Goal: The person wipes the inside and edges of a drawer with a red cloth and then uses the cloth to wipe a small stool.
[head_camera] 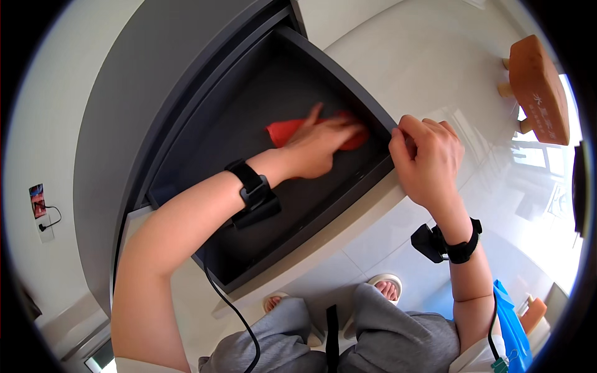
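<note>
A dark grey drawer [252,107] stands pulled out of a cabinet. Inside it, near the corner at the right, my left hand [317,142] presses on a red cloth [284,132], fingers spread and slightly blurred. Part of the cloth is hidden under the palm and fingers. My right hand [426,156] is at the drawer's right front corner, with curled fingers and the thumb at the edge. A black strap with a small device is on each wrist.
The grey cabinet top [126,88] curves along the left. An orange stool [538,93] stands on the glossy tiled floor [419,60] at the upper right. A blue bag [513,321] is beside my right arm. A black cable [233,310] hangs from the left wrist device across the drawer front.
</note>
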{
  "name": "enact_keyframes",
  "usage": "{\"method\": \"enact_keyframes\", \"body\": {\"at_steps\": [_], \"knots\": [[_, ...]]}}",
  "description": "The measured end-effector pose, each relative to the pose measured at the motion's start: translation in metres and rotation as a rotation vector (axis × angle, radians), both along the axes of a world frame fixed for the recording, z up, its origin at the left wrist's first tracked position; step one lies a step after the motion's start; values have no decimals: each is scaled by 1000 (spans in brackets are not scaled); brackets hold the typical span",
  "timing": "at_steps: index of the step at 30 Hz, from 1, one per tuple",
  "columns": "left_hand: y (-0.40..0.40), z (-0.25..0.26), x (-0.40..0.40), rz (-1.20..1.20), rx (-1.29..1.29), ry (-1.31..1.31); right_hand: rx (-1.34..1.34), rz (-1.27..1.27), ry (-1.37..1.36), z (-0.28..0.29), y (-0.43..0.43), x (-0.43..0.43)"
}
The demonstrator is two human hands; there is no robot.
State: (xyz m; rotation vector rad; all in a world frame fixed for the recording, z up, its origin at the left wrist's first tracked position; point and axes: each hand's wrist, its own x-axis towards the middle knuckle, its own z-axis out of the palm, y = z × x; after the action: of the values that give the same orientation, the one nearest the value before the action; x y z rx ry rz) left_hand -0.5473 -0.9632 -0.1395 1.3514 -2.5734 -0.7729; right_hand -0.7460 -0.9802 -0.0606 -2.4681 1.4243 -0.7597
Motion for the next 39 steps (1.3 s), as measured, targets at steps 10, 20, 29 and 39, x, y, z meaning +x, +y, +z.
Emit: {"method": "enact_keyframes", "body": {"at_steps": [10, 20, 29, 39], "knots": [[-4, -2, 17, -204, -173, -87, -8, 37, 8, 3, 0, -2], [-27, -14, 70, 146, -280, -239, -34, 18, -21, -3, 0, -2], [-42, -24, 98, 408, -354, -331, -16, 27, 15, 0, 1, -3], [23, -12, 129, 441, -283, -537, -41, 27, -11, -4, 0, -3]]}}
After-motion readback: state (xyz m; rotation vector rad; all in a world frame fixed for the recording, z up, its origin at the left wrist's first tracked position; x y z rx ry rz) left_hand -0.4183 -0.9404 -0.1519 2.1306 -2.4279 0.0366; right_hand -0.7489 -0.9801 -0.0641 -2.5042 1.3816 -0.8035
